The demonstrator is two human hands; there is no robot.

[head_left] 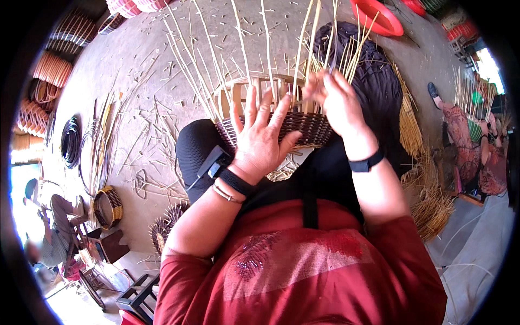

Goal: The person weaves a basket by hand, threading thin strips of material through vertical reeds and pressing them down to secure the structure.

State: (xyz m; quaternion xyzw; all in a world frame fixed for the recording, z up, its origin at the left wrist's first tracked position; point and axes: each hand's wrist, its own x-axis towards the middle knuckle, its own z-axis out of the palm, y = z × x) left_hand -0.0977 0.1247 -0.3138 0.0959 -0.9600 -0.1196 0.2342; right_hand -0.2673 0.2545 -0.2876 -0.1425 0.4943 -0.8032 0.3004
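A half-woven basket (306, 125) rests in my lap, with dark brown wicker on its side and tall pale stakes rising from its rim. Inside it is a pale slatted frame (238, 89). My left hand (254, 132) lies against the near side, fingers spread across the weave and the upper edge. At the right end of the basket, my right hand (338, 103) is raised with bent fingers, slightly blurred. A thin dark weaving strand (332, 46) runs up from its fingertips, which seem pinched on it.
Dark cloth (374, 81) and straw bundles (428, 200) lie to the right. Cut stick scraps litter the floor, with a black coil (70, 142) and a round basket (108, 207) at left. Stacked baskets (51, 70) stand far left; a red basin (379, 19) is beyond. Other people sit on both sides.
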